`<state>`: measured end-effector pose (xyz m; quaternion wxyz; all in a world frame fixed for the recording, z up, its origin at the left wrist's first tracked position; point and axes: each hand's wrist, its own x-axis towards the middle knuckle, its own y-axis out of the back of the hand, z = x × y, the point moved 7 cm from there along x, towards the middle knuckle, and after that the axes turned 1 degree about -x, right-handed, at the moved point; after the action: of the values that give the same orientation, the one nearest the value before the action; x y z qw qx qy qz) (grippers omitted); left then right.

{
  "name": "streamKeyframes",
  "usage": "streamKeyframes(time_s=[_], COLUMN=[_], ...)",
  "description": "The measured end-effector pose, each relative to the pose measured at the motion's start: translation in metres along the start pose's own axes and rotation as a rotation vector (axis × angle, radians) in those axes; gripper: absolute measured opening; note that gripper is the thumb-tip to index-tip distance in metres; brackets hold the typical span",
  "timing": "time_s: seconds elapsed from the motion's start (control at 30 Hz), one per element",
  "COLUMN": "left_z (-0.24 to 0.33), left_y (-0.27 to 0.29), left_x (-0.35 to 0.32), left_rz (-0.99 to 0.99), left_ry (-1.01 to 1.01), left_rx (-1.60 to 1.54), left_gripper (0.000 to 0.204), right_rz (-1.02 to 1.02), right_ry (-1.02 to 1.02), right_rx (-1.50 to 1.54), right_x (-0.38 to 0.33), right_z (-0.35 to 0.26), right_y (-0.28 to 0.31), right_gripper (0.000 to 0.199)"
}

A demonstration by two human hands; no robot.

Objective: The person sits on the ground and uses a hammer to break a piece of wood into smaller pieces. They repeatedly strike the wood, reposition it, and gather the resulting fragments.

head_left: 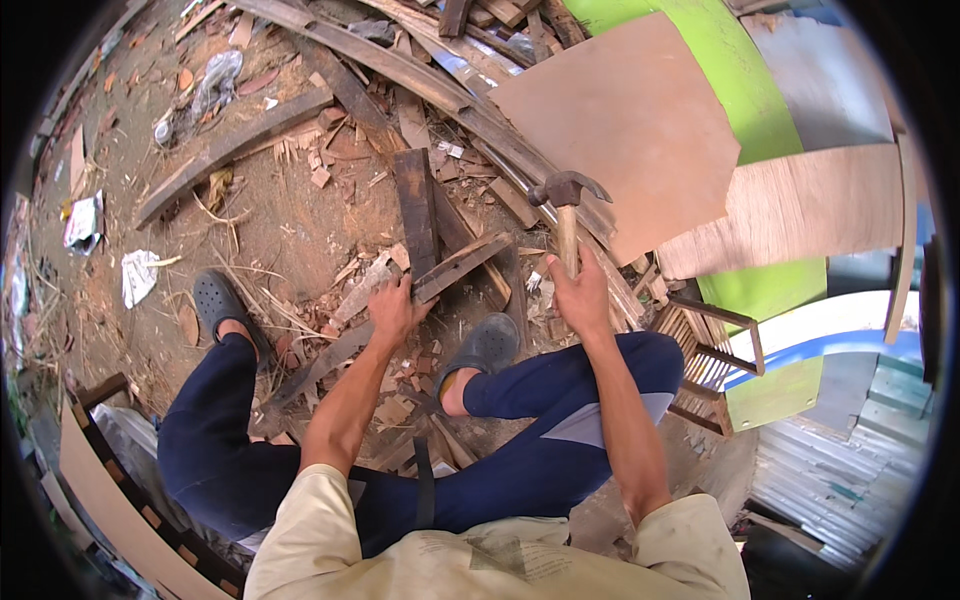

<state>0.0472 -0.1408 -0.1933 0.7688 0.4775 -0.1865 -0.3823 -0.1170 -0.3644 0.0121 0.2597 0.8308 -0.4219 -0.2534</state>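
Observation:
My right hand [582, 295] is wrapped round the wooden handle of a claw hammer [567, 235]. The hammer stands upright in my grip, its dark metal head at the top and its claw curving to the right. With my left hand [396, 312] I grip the near end of a short, dark wooden strip [463, 264]. That strip slants away to the right and lies across other boards. Just beyond it, a thicker dark plank [416, 210] points away from me. The undersides of my left fingers are hidden.
Wood chips and broken pieces litter the dirt around my clogs [487, 345]. Long timbers [420, 75] run across the far side. A brown sheet [625, 130] and a pale plywood panel [790, 205] lie to the right, near a slatted wooden frame [708, 355]. Corrugated metal [835, 460] is at lower right.

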Motion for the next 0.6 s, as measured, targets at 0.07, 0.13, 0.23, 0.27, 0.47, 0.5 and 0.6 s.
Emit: streamKeyframes(time_s=[0.07,0.13,0.23,0.27,0.47,0.5,0.6], left_z=[-0.002,-0.001,0.002,0.002,0.005,0.002,-0.001], left_y=[-0.004,-0.006,-0.002,-0.003,-0.004,-0.006,-0.009], left_x=[0.001,-0.006,0.003,0.002,0.007,0.008,0.007], left_rz=[0.022,-0.029,-0.097,-0.118,-0.181,-0.202,-0.251], left_ry=[0.004,0.046,0.08,0.09,0.102,0.113,0.125], left_rx=[-0.015,-0.016,-0.032,-0.035,-0.061,-0.056,-0.058], left_gripper=[0.069,0.071,0.072,0.071,0.072,0.073,0.074], right_rz=[-0.014,0.01,0.111,0.149,-0.086,-0.094,0.021], right_ry=[0.021,0.042,0.097,0.122,0.044,0.057,0.132], right_rx=[-0.115,-0.176,-0.208,-0.223,-0.377,-0.394,-0.343], right_x=[0.001,-0.003,-0.014,-0.018,-0.013,-0.006,0.0], right_z=[0.005,-0.004,-0.017,-0.006,0.069,0.065,0.035], right_y=[-0.007,-0.012,-0.024,-0.035,-0.083,-0.086,-0.078], right_gripper=[0.044,0.043,0.04,0.04,0.043,0.042,0.04])
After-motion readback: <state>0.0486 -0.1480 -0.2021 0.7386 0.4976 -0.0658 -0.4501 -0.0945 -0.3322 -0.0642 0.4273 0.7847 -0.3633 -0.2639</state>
